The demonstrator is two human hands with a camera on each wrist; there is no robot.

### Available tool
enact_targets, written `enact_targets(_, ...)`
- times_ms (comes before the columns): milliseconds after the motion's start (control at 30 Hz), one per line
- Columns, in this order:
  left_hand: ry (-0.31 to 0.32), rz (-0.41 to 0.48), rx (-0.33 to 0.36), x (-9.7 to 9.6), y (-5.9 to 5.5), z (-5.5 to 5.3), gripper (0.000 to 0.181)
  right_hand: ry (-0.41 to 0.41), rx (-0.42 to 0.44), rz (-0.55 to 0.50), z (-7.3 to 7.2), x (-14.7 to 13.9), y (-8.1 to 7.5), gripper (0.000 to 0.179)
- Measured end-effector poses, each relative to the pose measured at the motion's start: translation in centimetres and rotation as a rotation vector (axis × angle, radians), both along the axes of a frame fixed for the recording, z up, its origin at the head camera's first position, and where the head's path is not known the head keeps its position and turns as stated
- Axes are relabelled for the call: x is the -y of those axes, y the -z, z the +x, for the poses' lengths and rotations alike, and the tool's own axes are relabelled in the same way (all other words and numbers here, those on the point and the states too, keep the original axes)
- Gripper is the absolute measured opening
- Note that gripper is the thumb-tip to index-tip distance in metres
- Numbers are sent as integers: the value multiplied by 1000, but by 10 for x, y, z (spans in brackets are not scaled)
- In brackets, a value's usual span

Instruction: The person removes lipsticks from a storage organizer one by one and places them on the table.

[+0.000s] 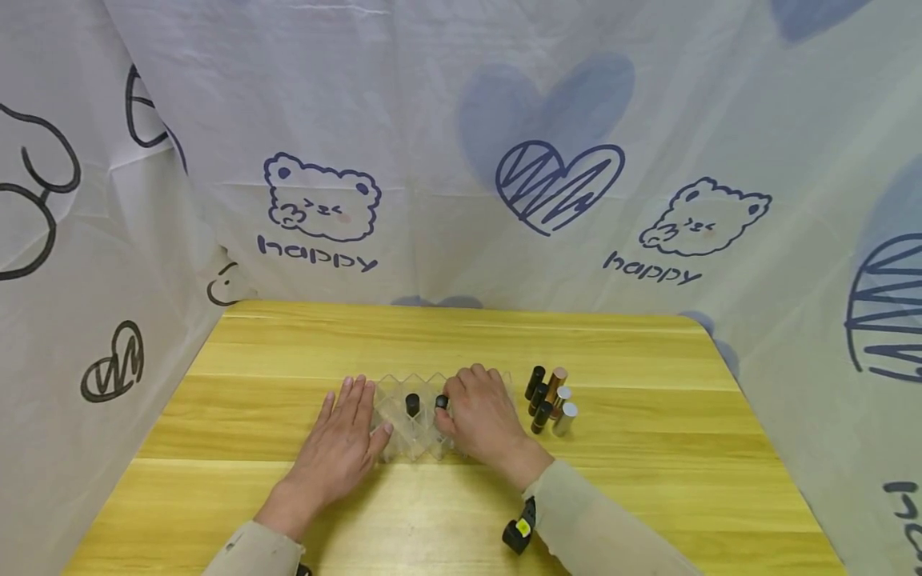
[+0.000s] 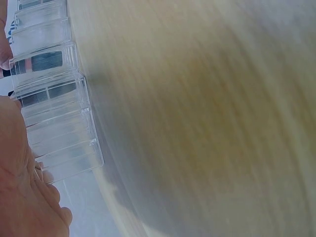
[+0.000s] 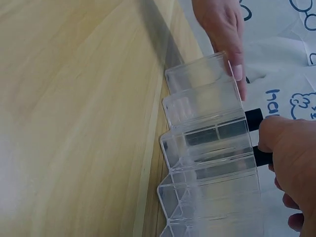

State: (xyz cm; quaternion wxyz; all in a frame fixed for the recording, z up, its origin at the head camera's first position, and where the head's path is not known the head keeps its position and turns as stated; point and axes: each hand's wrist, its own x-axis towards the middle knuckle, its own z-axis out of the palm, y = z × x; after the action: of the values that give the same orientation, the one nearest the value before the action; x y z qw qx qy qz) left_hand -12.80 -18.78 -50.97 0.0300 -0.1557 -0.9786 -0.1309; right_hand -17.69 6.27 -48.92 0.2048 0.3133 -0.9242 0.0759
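Observation:
A clear plastic lipstick organizer (image 1: 425, 446) with diamond-shaped compartments stands on the table between both hands. Its left end is steadied by my left hand (image 1: 334, 444), whose fingers lie straight along it with the thumb at the front edge. My right hand (image 1: 486, 416) pinches the black top of a lipstick (image 1: 441, 402) that sits in a middle compartment. To its left, another black lipstick (image 1: 412, 404) stands upright in its own compartment. In the right wrist view, both black tops (image 3: 254, 119) stick out above the organizer's rim, and the thumb presses on the nearer one.
Right of the organizer stands a cluster of several lipsticks: black ones (image 1: 542, 418), a rose-gold one (image 1: 556, 382) and silver-topped ones (image 1: 565, 419). The wooden table (image 1: 648, 480) ends at a printed white cloth (image 1: 432, 160) behind and at the sides.

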Motion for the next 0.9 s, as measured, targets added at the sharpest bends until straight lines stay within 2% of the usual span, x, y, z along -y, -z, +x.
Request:
enact_targets(200,3,6,-16,0,-1,0,74,-39,-73,12,-3,0,0,17)
enact_targets(500,2,22,15,1,0,1,76,-53,-77,1,-2,1,-3,15)
enact_targets(900,-3,31,13,1,0,1,75,-58,-62,53,-2,3,-10,19)
